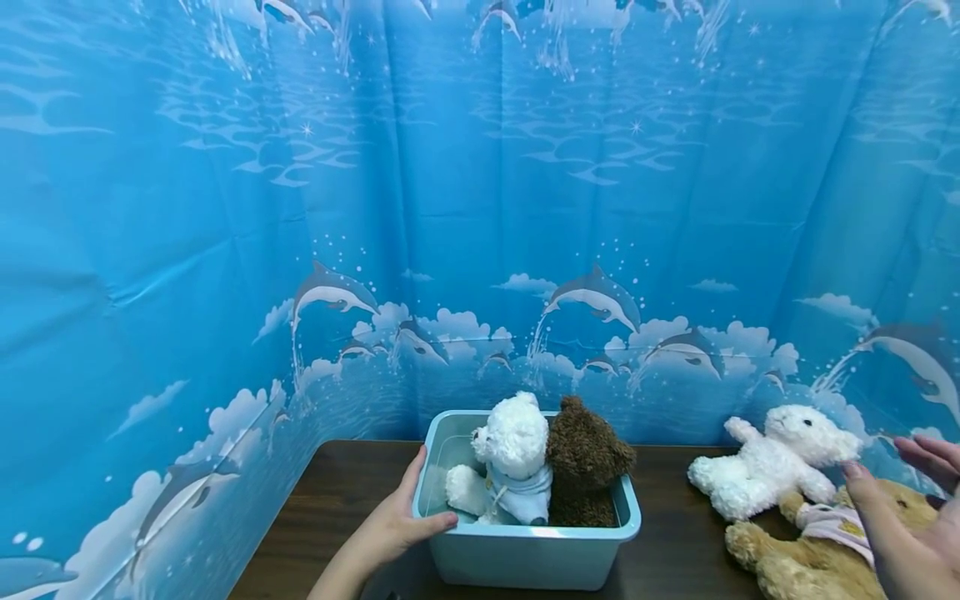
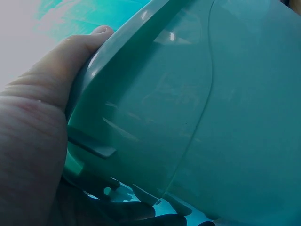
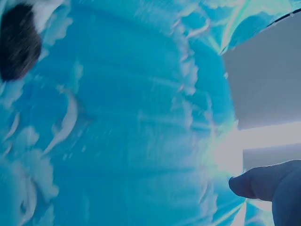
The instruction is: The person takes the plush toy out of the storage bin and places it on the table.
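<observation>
A light blue-green plastic bin (image 1: 525,557) stands on the table. My left hand (image 1: 393,521) grips its near left corner; in the left wrist view the thumb (image 2: 82,47) lies along the rim and the fingers reach beneath the wall. Inside the bin sit a white teddy bear (image 1: 516,440) in a pale blue top and, to its right, a dark brown teddy bear (image 1: 588,446). At the right edge my right hand (image 1: 911,533) is raised with spread fingers, holding nothing. It overlaps a tan teddy bear (image 1: 813,567) in a pale top; whether they touch I cannot tell.
Behind the tan bear, another white plush animal (image 1: 780,458) lies on the dark wood table (image 1: 330,483). A blue curtain (image 1: 465,208) printed with dolphins hangs along the table's back and sides.
</observation>
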Demonstrator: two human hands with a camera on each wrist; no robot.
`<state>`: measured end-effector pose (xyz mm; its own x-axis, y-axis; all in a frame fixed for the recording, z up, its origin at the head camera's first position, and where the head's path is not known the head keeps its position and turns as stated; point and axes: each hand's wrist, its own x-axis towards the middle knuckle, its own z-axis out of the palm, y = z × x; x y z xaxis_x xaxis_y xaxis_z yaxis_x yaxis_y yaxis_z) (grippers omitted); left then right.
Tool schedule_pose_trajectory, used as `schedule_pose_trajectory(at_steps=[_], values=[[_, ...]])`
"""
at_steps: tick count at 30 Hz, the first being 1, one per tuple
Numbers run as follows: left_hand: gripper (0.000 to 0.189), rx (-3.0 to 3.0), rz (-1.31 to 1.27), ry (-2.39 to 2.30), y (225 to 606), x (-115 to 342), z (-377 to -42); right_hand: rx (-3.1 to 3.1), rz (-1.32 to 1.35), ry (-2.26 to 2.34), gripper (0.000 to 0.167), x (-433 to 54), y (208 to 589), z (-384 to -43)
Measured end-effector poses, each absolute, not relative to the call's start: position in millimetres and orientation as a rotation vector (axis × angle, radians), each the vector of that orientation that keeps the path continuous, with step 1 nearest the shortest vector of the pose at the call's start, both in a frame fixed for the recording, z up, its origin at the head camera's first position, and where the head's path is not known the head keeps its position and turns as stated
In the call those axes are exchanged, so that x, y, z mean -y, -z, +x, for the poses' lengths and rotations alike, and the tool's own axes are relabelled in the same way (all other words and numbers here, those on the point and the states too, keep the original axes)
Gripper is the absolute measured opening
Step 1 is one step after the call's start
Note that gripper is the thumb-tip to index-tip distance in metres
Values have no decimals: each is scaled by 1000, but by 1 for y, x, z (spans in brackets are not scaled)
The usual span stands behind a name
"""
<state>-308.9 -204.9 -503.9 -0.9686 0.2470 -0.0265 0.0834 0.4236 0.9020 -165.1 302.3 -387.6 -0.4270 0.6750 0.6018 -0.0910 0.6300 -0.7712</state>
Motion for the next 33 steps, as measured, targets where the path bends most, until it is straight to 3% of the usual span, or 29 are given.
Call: schedule_pose_trajectory(at_steps=[7,20,27,33], values=[[125,-2491,304,-1599,506,206,-307,2076,-269,-1000,71,-261,361,-167],[125,-2505,334,-1613,503,205,-307,2091,255,-1159,66,-182,362,-187],[125,-2485,315,-1630,501,205,-307,2183,319,-1291,59,-142,367,-208],[125,-2474,322,-1638,502,204,-305,2256,298,-1436,64,-127,376,-233]])
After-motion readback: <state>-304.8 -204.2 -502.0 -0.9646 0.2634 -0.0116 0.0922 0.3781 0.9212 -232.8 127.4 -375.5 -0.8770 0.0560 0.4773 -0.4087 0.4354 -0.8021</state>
